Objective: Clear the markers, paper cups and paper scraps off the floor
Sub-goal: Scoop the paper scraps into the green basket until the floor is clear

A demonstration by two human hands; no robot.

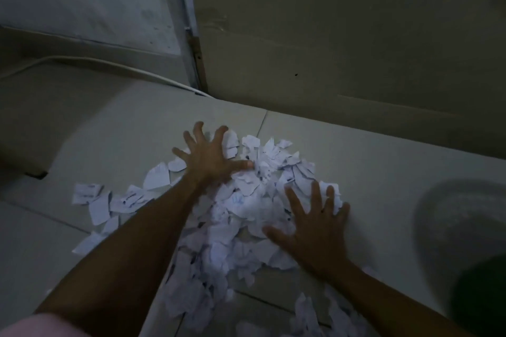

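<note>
**Both hands spread over the scrap pile**

A heap of torn white paper scraps (pixel 246 200) is seen on the pale tiled floor (pixel 383 161), close to the foot of a wall (pixel 342 35). The heap is thickest between the 2 hands, and a trail of it runs back toward the camera. A few loose scraps (pixel 100 205) are scattered to the left of the heap.

The left hand (pixel 209 156) is laid flat on the far left edge of the heap, with its fingers straight and fanned wide. The right hand (pixel 317 230) is pressed on the near right side of the heap, and its fingers are likewise splayed and straight. Nothing is gripped by either hand.

A white cable (pixel 109 64) is laid along the floor at the left, toward a door frame (pixel 191 35). A blurred round shape (pixel 462 230) is seen at the right edge, and what it is cannot be told.
</note>
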